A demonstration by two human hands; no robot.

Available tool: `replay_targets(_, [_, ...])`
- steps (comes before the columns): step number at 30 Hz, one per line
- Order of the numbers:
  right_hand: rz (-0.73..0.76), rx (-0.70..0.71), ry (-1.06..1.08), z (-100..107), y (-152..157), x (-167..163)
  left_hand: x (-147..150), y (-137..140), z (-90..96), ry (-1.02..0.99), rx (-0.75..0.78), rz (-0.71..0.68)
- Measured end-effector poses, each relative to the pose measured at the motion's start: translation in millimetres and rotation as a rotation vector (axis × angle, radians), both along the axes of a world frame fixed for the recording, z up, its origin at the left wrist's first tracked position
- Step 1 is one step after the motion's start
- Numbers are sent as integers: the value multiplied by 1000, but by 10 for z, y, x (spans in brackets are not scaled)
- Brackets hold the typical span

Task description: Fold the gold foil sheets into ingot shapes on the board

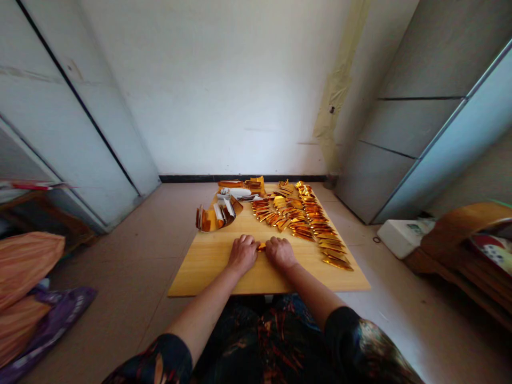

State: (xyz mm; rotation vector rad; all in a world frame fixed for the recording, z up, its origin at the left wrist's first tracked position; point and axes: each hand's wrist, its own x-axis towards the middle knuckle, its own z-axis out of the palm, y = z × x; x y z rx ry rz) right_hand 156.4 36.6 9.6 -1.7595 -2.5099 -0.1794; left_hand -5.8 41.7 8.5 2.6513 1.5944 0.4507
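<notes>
My left hand (243, 252) and my right hand (280, 253) are side by side over the front middle of the wooden board (208, 272). Between them shows a small piece of gold foil paper (261, 247), its ends covered by my curled fingers. Both hands are closed on it, one at each end. Beyond and to the right lie rows of folded gold foil paper pieces (316, 213), overlapping one another. On the left of the board stands a curved stack of gold foil sheets (218, 216) with pale undersides.
At the board's back left lie more gold foil bundles (256, 185) and a white wrapper (234, 193). A grey refrigerator (400, 122) stands right, beside a white box (400, 237) and wooden furniture (444, 240). Orange and purple bags (32, 277) are at left.
</notes>
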Motion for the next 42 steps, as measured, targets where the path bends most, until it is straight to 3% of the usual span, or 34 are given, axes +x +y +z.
replay_targets(6, [58,-6,-43,14,-14,19,84,31,-39,-10,-9,86])
replay_targets(19, [-185,33,102,13,36,-176,136,64,-114,-19,10,168])
replay_targets(30, [-166,34,57,-34,49,-123,168,22,-86,18,15,200])
replay_targets(42, [-301,18,99,36,-52,-164,220,-40,-22,-2,-57,316])
